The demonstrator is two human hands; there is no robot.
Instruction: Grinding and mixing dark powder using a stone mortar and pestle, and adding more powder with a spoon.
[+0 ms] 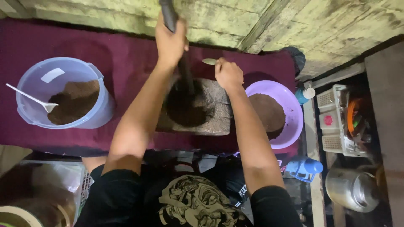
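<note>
My left hand (170,41) is shut around a long dark pestle (185,73) that stands upright in a stone mortar (219,113) at the middle of the maroon cloth (126,59). Dark brown ground powder lies in the mortar's hollow. My right hand (228,74) rests on the mortar's far rim and holds a metal spoon (209,61), whose bowl sticks out to the left.
A clear blue plastic tub (90,75) with brown powder and a white spoon (29,97) stands at the left. A purple bowl (292,109) of brown powder sits right of the mortar. A white rack (334,122), metal pot (352,189) and blue bottle (306,167) are at the right.
</note>
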